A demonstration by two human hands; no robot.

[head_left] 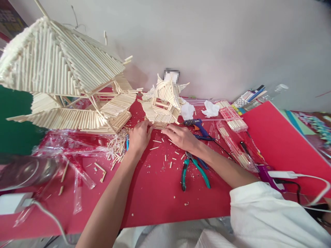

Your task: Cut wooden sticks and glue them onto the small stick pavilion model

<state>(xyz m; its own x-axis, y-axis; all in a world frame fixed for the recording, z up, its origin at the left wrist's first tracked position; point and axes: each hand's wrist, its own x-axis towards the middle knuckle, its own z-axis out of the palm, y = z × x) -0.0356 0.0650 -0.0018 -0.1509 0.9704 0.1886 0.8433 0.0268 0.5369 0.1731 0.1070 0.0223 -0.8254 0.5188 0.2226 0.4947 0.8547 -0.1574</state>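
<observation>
A small pavilion model (165,96) built of wooden sticks stands on the red tabletop against the wall. My left hand (140,136) has its fingers closed at the left of the model's base. At the base's right front corner, my right hand (182,136) grips with bent fingers and thumb. Fingertips of both hands are partly hidden against the sticks. A much larger stick pavilion (95,79) with a steep roof rises to the left. Just right of the small model lies a blue glue gun (198,125), and green-handled pliers (192,170) rest below my right forearm.
Stick offcuts (117,146) are heaped beside my left wrist, with more scattered in front. Clear plastic wrappers (80,172) lie left. Packs of sticks (232,115), white tissue (210,109), a pen holder (241,101) and a large red board (281,148) occupy the right side.
</observation>
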